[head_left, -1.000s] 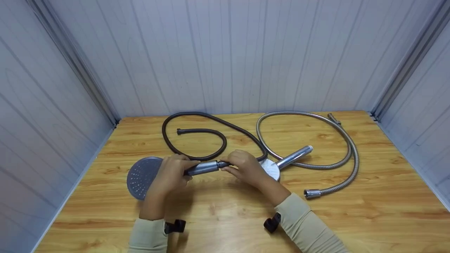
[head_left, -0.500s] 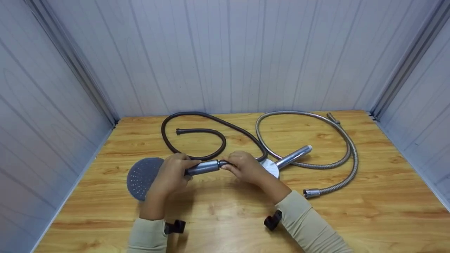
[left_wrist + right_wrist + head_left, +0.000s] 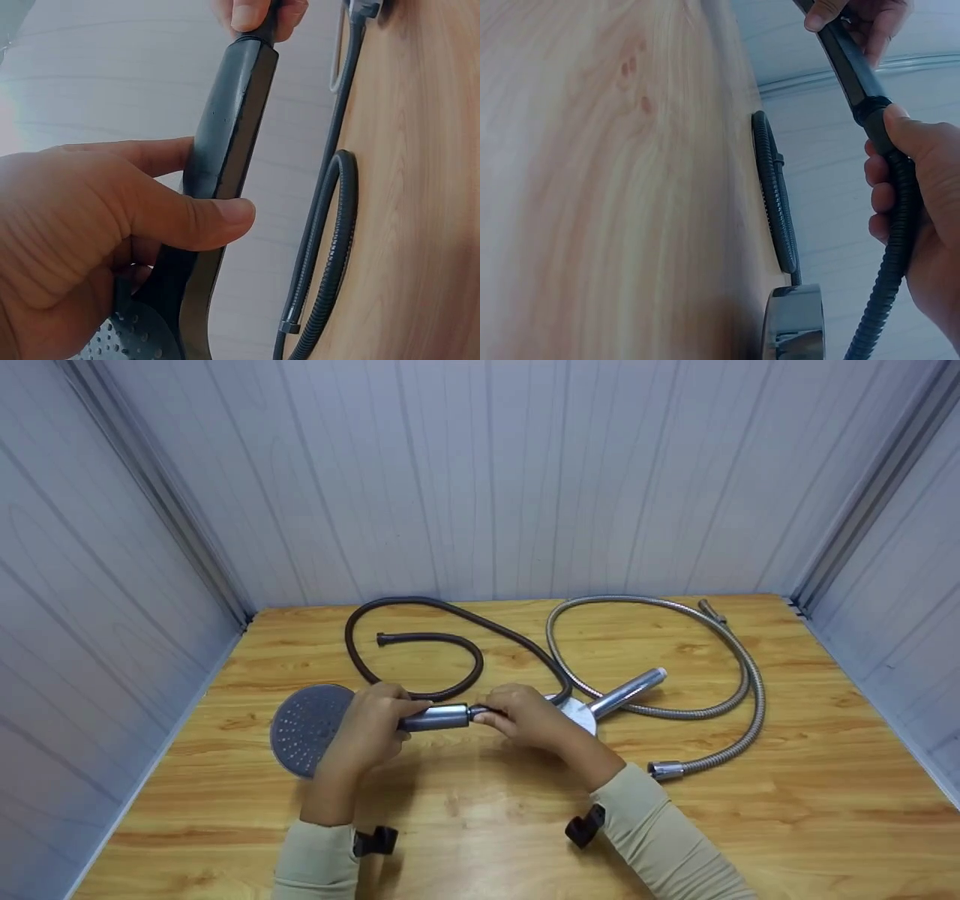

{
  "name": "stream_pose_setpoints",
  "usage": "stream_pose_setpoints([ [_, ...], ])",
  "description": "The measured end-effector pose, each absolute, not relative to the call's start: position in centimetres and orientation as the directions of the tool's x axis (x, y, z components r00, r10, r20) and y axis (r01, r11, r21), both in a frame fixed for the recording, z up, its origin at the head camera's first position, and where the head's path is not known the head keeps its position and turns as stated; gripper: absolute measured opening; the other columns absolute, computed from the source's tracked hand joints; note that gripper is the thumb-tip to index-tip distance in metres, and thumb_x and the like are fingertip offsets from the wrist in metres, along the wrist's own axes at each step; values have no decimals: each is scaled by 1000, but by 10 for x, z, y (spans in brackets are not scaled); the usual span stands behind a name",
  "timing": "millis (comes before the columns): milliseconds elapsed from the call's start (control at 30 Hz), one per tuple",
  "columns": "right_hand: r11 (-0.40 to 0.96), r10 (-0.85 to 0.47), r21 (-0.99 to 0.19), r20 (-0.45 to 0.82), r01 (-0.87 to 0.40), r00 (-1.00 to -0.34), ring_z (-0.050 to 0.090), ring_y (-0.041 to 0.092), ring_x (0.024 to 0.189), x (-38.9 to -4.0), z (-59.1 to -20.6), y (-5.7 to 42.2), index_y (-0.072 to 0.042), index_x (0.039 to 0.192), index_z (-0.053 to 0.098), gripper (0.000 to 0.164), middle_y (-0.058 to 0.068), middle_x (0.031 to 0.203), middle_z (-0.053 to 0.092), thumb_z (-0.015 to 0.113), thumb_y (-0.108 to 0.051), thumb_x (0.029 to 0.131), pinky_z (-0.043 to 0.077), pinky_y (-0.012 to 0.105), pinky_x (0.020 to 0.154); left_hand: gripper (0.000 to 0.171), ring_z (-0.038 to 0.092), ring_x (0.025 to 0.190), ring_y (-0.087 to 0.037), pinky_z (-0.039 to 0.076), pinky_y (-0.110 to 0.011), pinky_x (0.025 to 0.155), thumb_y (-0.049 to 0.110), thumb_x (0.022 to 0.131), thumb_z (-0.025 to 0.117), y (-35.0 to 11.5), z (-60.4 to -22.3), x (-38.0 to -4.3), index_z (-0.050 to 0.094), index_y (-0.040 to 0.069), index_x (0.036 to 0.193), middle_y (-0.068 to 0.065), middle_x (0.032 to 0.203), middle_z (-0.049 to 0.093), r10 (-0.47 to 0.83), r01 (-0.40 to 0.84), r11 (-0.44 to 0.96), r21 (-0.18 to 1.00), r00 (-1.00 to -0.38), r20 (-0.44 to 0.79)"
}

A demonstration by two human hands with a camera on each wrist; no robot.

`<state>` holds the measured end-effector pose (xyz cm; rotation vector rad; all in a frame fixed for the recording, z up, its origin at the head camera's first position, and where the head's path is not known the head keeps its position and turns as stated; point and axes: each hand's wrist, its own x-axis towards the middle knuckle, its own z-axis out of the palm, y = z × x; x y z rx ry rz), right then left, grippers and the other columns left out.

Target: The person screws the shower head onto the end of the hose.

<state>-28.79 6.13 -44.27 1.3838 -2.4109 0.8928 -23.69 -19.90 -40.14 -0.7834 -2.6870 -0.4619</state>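
Held both sleeved forearms [image 3: 319, 855] slanting inward from the bottom of the frame. Curled the fingers of the left hand [image 3: 367, 727] round the handle [image 3: 442, 717] of the dark shower head [image 3: 307, 724], left of centre; wrapped the right hand [image 3: 529, 716] round the end of the black hose [image 3: 892, 274], at the handle's tip. Seemingly had these mated, but could not tell how tightly. Had the chrome shower head [image 3: 626, 694] and steel hose [image 3: 682, 714] unjoined, farther right.

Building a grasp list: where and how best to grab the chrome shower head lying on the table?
Likely the outer half of its handle, from above, on the person's right. It's slim, straight and juts away from the right hand, which partly hides the round head; the silver shower hose crosses by the handle's inner part.
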Motion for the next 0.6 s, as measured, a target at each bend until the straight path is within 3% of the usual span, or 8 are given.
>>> stream_pose_setpoints([
  [300, 427, -706, -479, 353, -767, -614, 46, 11, 66, -286, -435, 61, -5, 92, 69, 22, -2, 71, 54, 59, -23, 98, 42, 28, 61, 50, 59, 84, -27, 49, -46, 80, -14, 62, 82, -197, -400, -237, 78, 12, 105, -8, 90, 65, 454, 553, 806, 211, -806, 380],
  [600, 479, -697, -655, 121, -584, -707, 46, 8, 57, -285, -425, 62, -6, 98, 69, 25, -6, 72, 53, 54, -26, 101, 42, 27, 57, 49, 59, 84, -26, 49, -46, 80, -11, 62, 85, -195, -401, -237, 78, 13, 105, -8, 90, 65, 457, 546, 812, 208, -815, 355],
])
